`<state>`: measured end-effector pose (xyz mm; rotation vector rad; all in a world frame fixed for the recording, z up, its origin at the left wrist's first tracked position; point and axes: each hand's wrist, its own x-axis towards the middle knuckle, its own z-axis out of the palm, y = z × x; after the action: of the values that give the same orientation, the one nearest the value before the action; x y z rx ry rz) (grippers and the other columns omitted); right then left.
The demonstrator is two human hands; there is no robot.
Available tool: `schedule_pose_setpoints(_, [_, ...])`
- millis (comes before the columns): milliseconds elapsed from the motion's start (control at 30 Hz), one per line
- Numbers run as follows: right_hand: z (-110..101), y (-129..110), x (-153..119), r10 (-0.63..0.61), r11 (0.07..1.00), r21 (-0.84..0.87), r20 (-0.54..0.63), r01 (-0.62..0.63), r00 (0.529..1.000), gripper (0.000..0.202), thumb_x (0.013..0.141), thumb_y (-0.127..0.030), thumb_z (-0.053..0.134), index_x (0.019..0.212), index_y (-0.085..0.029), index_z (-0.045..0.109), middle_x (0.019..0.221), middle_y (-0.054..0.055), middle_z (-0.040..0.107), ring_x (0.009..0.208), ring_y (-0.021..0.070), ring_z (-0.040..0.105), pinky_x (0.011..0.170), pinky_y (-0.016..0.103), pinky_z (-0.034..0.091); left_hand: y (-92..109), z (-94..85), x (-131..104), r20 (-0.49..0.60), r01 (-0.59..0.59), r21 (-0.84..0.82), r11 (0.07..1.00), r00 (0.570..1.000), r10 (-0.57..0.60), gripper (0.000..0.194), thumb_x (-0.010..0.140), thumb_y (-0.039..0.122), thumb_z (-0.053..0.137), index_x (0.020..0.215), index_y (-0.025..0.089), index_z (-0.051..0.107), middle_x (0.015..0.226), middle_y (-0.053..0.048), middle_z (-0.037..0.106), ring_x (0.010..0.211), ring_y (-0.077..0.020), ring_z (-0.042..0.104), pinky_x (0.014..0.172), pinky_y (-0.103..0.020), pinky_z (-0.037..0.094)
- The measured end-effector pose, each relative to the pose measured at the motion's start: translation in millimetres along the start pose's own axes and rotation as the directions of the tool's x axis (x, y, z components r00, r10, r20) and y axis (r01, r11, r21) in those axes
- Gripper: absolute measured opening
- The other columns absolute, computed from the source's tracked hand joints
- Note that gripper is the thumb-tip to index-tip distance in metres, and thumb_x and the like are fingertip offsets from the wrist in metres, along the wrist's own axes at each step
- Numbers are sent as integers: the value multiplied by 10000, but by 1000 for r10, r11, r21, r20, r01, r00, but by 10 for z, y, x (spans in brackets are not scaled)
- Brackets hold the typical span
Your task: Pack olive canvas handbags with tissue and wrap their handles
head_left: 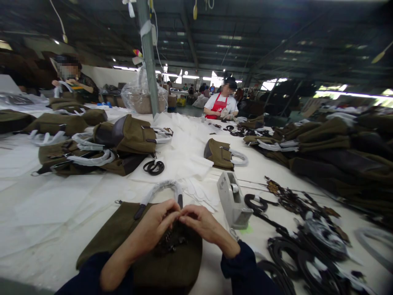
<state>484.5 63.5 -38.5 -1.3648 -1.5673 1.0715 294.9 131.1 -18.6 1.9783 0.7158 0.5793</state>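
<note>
Left hand (160, 218): fingers curled above dark fittings (172, 246) (clamped or not, cannot tell).
Right hand (203, 222): thumb and forefinger together; anything pinched cannot be told.
Olive bag (107, 231): on white table (39, 246), beneath both hands.
Tape dispenser (231, 200): near the bag.

Olive bags (110, 231) crowding a long worktable (37, 246) under a beamed roof (211, 37) show a factory workshop.

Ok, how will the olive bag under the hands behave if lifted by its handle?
The bag would probably sag somewhat, as its body looks like soft cloth. Its handle likely keeps its curve, but the shiny wrapping may be slippery.
</note>
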Motion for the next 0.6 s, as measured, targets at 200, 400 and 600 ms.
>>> schedule_pose_setpoints(200, [5,89,-13,5,1000,3,-28,-5,1000,207,905,-318,558,770,-175,624,698,-37,544,685,118,477,645,222,367,-299,17,133,39,68,-111,991,997,-64,158,902,301,528,1014,219,604,822,-21,634,715,-184,589,625,-267,447])
schedule_pose_setpoints(400, [52,103,9,-12,961,-276,-55,-4,998,189,913,-273,547,757,-186,611,708,-41,549,692,118,493,653,227,354,-551,98,197,147,-152,196,969,981,125,195,825,126,512,934,214,647,959,-37,610,936,-204,573,852,-305,416])
schedule_pose_setpoints(600, [105,-59,51,-19,859,-511,-30,1,999,63,882,-231,616,865,-235,676,812,-29,539,785,126,524,704,228,357,-495,42,389,226,-216,239,947,960,162,136,865,183,492,803,200,612,888,-27,561,850,-193,551,779,-291,412])
